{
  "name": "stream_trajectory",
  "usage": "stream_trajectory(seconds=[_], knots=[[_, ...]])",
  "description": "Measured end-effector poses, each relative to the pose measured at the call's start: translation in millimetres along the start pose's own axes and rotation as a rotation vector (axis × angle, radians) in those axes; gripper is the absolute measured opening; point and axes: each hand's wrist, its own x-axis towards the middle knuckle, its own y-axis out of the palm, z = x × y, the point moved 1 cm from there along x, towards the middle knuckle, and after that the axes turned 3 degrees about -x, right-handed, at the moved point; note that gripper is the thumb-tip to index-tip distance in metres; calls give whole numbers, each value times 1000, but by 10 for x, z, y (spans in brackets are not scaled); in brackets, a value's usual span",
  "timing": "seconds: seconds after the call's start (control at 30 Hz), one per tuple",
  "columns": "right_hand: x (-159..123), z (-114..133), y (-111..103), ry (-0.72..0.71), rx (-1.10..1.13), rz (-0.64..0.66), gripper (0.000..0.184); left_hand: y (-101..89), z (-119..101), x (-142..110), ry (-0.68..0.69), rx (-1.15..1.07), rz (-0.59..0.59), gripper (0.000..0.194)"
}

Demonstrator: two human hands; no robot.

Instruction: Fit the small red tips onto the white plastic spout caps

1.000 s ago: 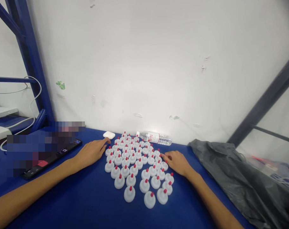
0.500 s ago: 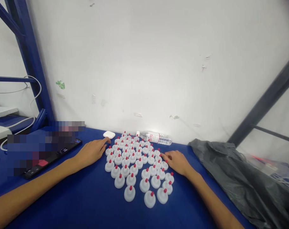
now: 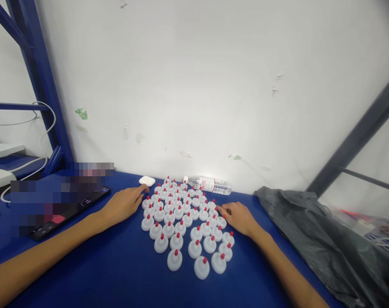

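Many translucent white nozzle caps with red tips (image 3: 175,260) stand in a loose cluster on the blue tabletop (image 3: 117,269). On the cluster's left side lies my left hand (image 3: 124,204), palm down, with the index finger stretched towards a small white rounded case (image 3: 147,181). My right hand (image 3: 237,217) rests on the right side, its index finger beside or touching the nearest caps; I cannot tell which. That hand's other fingers are loosely bent and partly hidden. Neither hand holds anything visible.
A clear plastic bottle with a red and white label (image 3: 210,185) lies along the wall behind the caps. On the left is a phone (image 3: 50,229) beside a blurred-out patch. Dark grey cloth (image 3: 310,226) covers the right side. Blue metal posts (image 3: 42,64) frame the space.
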Motion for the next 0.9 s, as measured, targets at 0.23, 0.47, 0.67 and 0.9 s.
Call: stream_trajectory(seconds=[0.23, 0.47, 0.67, 0.9], knots=[[9, -5, -1, 11, 6, 13, 50, -25, -32, -7, -6, 3, 12, 37], [10, -12, -3, 8, 14, 5, 51, -30, -38, -9, -13, 13, 13, 36], [-1, 21, 4, 17, 46, -12, 51, -10, -14, -7, 1, 3, 12, 37], [-35, 86, -168, 83, 191, -166, 60, -12, -15, -12, 3, -11, 15, 36]])
